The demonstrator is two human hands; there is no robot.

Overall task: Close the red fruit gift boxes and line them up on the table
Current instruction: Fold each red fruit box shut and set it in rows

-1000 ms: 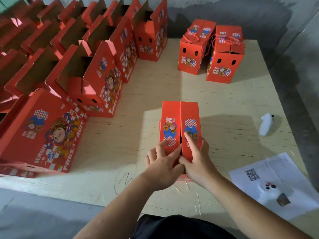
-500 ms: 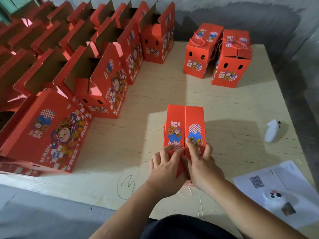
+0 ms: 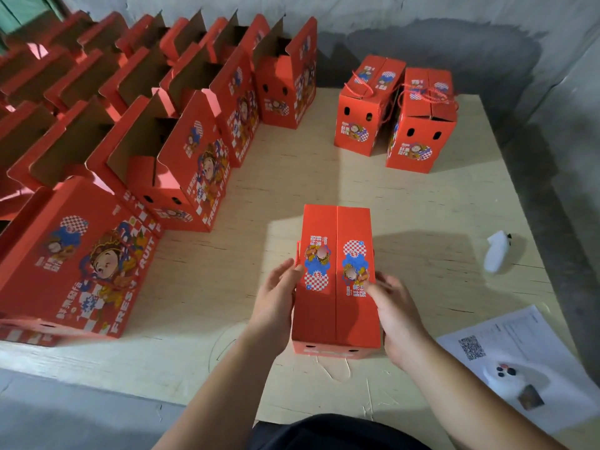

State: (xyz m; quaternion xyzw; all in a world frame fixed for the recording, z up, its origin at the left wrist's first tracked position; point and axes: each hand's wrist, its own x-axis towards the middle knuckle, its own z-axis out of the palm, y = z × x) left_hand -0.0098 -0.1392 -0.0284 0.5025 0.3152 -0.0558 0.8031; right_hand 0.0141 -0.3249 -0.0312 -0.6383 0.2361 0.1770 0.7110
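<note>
Box: closed box (image 3: 336, 274) stands mid-desk (image 3: 422, 196), near the front edge.
Hands: left hand (image 3: 276, 306) and right hand (image 3: 397, 315) flank it, fingers apart, touching its sides.
Advice: grip low, carry upright beside the two finished boxes (image 3: 394, 115).

Both bare forearms reach in from 6 o'clock, angled toward each other. The left hand (image 3: 276, 303) lies at the box's (image 3: 336, 287) 9 o'clock side, fingers straight, tips touching its edge. The right hand (image 3: 394, 315) lies at its 3 o'clock side, palm inward, fingers loosely bent, with one fingertip on the top flap.
</note>
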